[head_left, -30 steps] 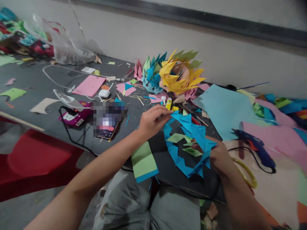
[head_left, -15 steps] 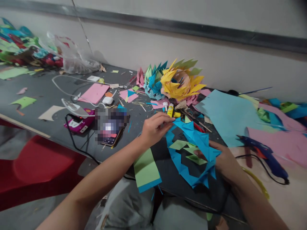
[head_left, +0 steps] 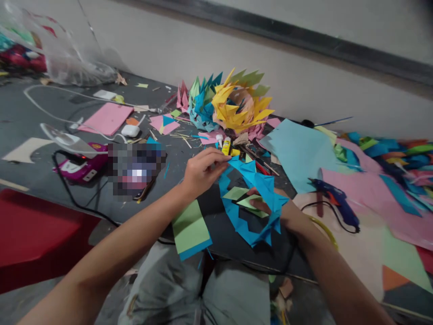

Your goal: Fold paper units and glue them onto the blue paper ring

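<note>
A zigzag ring of folded blue paper is tilted over the dark table. My left hand pinches its upper left edge between thumb and fingertips. My right hand reaches behind the ring's right side, partly hidden by its blue points. Its fingers show through the ring's opening, closed at a small folded green paper piece. Another folded green piece lies just left of those fingers. Beside the ring, at the table's front edge, rests a green paper sheet over a blue one.
Finished spiky paper rings, yellow and blue-green, stand by the wall. A yellow glue tube lies behind the ring. To the right are a glue gun and a light blue sheet. A phone and purple power strip sit left.
The view has swung right, shifting everything leftward. My right fingers have moved farther into the ring's opening, onto the green pieces, covering some of them. My left hand keeps its pinch.
</note>
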The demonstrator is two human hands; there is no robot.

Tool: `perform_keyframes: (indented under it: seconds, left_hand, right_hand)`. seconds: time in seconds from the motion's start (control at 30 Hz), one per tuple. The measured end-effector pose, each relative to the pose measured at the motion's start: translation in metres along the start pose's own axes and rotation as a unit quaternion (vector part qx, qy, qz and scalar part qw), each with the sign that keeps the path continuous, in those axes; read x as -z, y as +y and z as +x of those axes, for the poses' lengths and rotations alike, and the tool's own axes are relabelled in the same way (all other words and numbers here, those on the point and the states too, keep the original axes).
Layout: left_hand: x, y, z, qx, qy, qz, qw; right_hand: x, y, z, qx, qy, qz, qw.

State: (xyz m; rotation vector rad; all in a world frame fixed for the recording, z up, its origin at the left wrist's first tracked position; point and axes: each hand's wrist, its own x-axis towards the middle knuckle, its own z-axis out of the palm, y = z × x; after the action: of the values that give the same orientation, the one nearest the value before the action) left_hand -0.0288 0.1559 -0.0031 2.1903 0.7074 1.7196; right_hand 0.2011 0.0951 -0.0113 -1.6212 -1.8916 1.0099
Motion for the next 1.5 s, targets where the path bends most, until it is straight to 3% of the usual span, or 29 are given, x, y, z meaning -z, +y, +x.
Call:
perform_keyframes:
  seconds: [0.13, 0.37, 0.67, 1.0, 1.5]
  left_hand:
    - [-0.001, 0.0, 0.0, 0.0, -0.001, 0.006, 1.0]
    - [-0.002, 0.001, 0.002, -0.007, 0.003, 0.007, 1.0]
    - [-0.003, -0.001, 0.001, -0.006, 0.006, 0.009, 1.0]
    - [-0.002, 0.0, 0.002, -0.01, 0.009, 0.009, 1.0]
    - [-0.003, -0.001, 0.0, -0.003, 0.005, 0.007, 1.0]
  right_hand:
    - [-0.004, 0.007, 0.002, 0.051, -0.055, 0.022, 0.997]
    - [-0.015, 0.015, 0.006, 0.07, -0.093, 0.028, 0.993]
    - [-0.019, -0.009, 0.003, 0.096, -0.106, -0.065, 0.988]
    - [-0.042, 0.015, 0.002, 0.164, 0.027, -0.089, 0.982]
    - [-0.046, 0.005, -0.005, 0.278, 0.037, -0.128, 0.951]
